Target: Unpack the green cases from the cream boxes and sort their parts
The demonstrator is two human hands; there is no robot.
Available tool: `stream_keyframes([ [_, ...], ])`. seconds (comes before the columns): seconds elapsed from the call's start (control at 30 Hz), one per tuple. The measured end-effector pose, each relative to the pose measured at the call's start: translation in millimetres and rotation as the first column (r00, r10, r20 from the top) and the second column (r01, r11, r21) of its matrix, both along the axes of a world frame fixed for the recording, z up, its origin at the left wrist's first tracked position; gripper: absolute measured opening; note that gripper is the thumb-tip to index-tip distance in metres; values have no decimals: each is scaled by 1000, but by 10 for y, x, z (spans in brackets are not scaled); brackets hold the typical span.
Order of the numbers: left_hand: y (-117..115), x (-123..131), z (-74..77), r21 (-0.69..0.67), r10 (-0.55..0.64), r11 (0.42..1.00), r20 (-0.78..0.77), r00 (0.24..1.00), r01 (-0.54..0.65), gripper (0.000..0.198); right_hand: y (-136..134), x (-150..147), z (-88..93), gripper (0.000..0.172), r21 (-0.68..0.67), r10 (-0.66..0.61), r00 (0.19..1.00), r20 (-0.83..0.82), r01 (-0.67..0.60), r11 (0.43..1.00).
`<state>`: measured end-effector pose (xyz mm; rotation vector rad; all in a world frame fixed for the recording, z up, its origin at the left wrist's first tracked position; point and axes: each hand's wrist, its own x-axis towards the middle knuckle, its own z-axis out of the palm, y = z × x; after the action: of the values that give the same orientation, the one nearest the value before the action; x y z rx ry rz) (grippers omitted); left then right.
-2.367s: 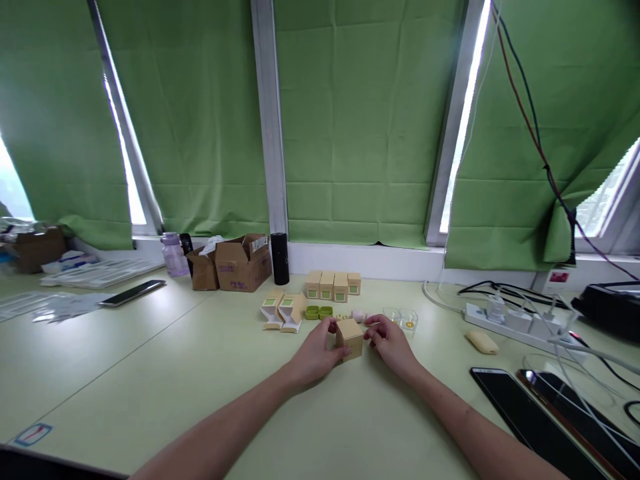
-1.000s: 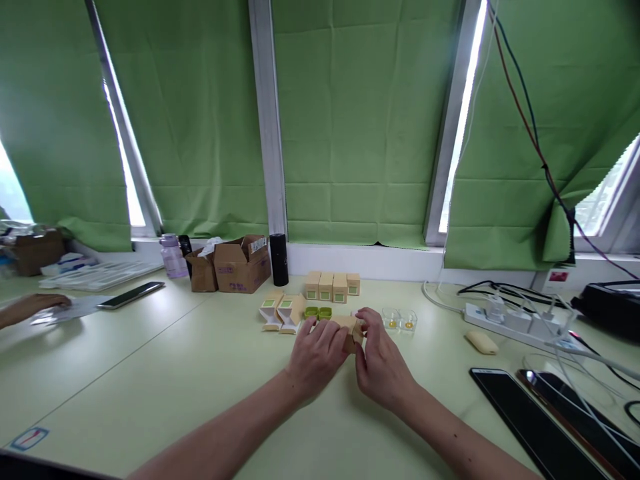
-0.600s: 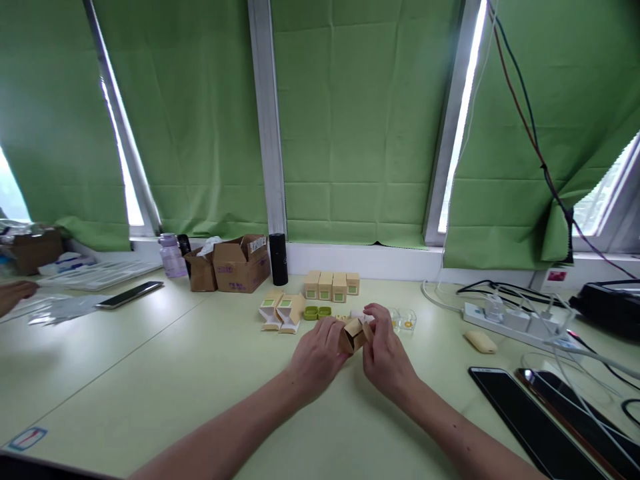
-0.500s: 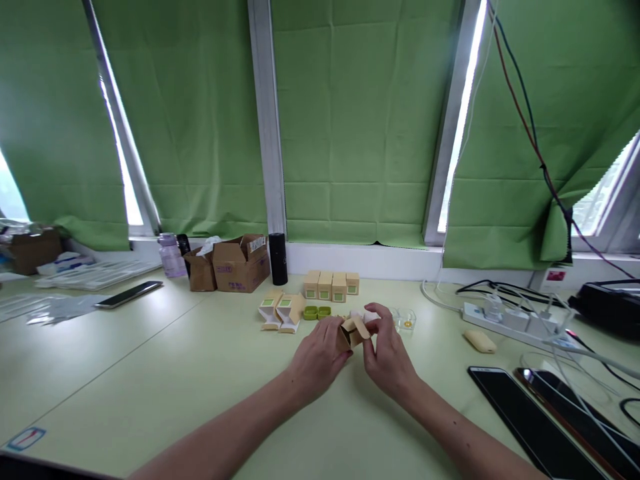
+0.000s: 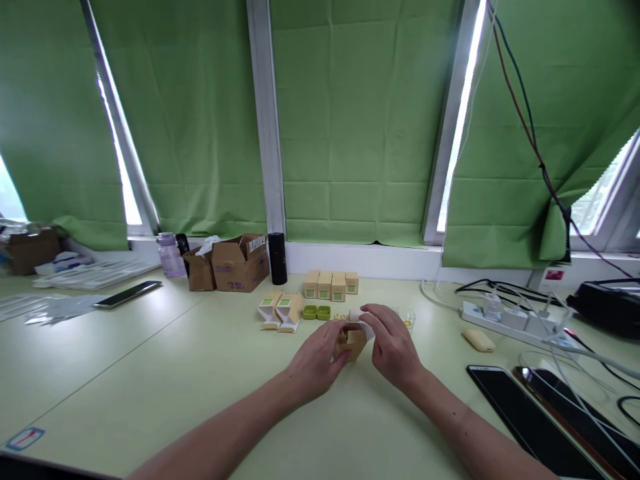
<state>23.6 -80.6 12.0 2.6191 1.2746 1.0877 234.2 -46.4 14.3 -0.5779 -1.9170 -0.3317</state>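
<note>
My left hand [image 5: 316, 360] is closed round the side of a small brown cardboard box [image 5: 352, 343] above the table. The box is tilted, and one flap stands out with its white inner side showing. My right hand [image 5: 395, 343] pinches at that flap with curled fingers. Just behind the hands are two small green square containers [image 5: 317, 312], some tiny yellowish pieces [image 5: 340, 317] and a white roll-like item [image 5: 356, 315], partly hidden by my fingers. To the left lie two opened cardboard boxes [image 5: 283, 311] with white insides. Several closed boxes [image 5: 325, 286] stand in a row farther back.
A clear plastic container [image 5: 409, 319] sits right of my right hand. Phones [image 5: 520, 420], a power strip [image 5: 520, 327] and cables occupy the right side. Toward the back left stand a larger carton [image 5: 240, 267], a black cylinder [image 5: 277, 259] and a purple bottle [image 5: 171, 255].
The box has turned in my hands, so its front face and the white inside of a flap now show. My right hand has rotated over the flap.
</note>
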Motion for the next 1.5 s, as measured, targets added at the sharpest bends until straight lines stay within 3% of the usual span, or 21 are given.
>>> stream_keyframes([
  [0.27,75,-44,-114,26,54,998,14,998,-54,65,125,62,-112,57,-100,-82,994,77,90,991],
  [0.37,98,-59,-135,-22,69,997,35,997,-68,67,123,61,-131,56,-174,-39,996,77,52,983],
  [0.63,100,-75,-114,-76,61,996,79,995,-55,68,51,17,-73,31,-345,28,995,-91,-58,937],
  [0.97,107,-79,-112,-115,45,993,105,993,-32,65,-24,-1,-34,42,-283,98,991,96,-67,957],
  [1.17,133,-98,-151,-136,80,988,89,993,-68,69,-11,-20,-70,46,-273,73,974,215,-12,962],
  [1.33,121,-80,-93,-114,63,992,101,993,-52,64,-53,-15,-43,44,-311,107,985,136,-60,948],
  [1.5,135,-79,-98,-95,78,993,85,993,-70,61,-50,-35,-10,25,-372,100,995,-10,-96,923],
])
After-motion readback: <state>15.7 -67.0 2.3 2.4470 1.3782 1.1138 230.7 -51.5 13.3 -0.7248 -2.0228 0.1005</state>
